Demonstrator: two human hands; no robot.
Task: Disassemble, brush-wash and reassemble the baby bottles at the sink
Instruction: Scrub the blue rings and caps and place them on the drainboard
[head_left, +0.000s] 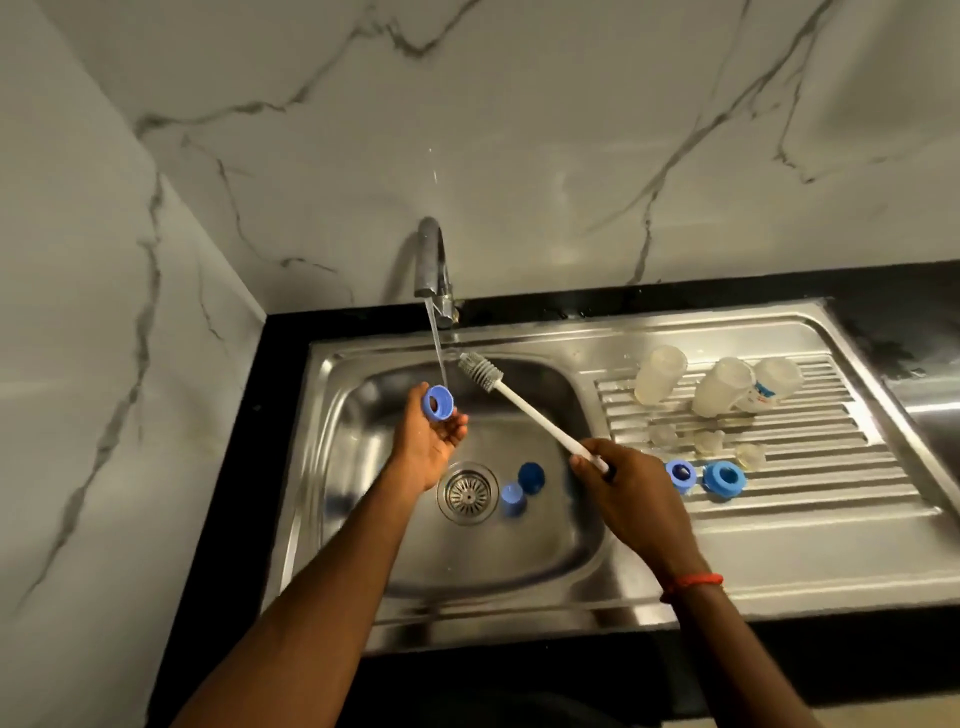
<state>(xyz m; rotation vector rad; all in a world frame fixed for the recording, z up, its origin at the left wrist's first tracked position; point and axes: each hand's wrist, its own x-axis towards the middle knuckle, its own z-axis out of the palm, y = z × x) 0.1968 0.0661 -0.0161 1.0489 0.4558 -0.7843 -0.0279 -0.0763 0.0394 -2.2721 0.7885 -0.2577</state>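
Note:
My left hand (427, 441) holds a blue screw ring (437, 401) under the running water from the tap (432, 270), over the sink basin (545, 540). My right hand (626, 488) grips the white handle of a bottle brush (524, 410), whose grey bristle head points up toward the stream, apart from the ring. Two blue caps (521, 488) lie in the basin beside the drain (466, 492). Three clear bottle bodies (719, 385) stand upside down on the drainboard (831, 525), with clear teats (709, 441) and two blue rings (701, 475) in front of them.
Marble walls close in at the left and behind the tap. A black counter (883, 291) frames the steel sink; its ribbed drainboard runs to the right. A red thread band is on my right wrist.

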